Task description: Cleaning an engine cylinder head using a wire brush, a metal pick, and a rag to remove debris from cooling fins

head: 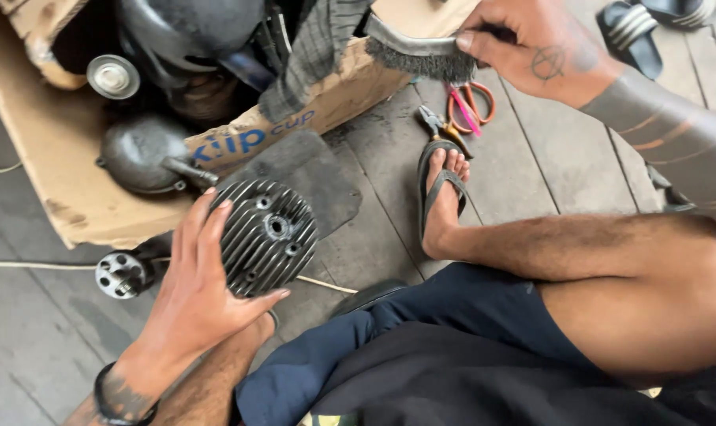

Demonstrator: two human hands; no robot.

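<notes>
**Finned cylinder head in one hand, wire brush in the other**

The left hand (204, 288) grasps a round, dark, finned cylinder head (267, 237), fingers curled over its left rim and the thumb hooked under its lower edge. The head is held tilted, its ribbed face and centre hole turned up toward the camera, just above a dark rubber mat (310, 177) that lies on the grey plank floor (547, 166).

The right hand (535, 43) is clenched on the handle of a wire brush (421, 51), bristles pointing down, raised well apart from the cylinder head, over the edge of a cardboard box (58, 150). The box lies open at the far left of the floor and carries dark metal engine parts, a round metal casing (137, 154) and a grey cloth (310, 47).

Beyond the sandalled foot (444, 193) lie pliers (441, 130) and orange-handled scissors (470, 106), touching the floor near the box's corner. A small flanged metal part (121, 274) sits on the floor just left of the left hand, beside a thin pale cord (34, 266).
</notes>
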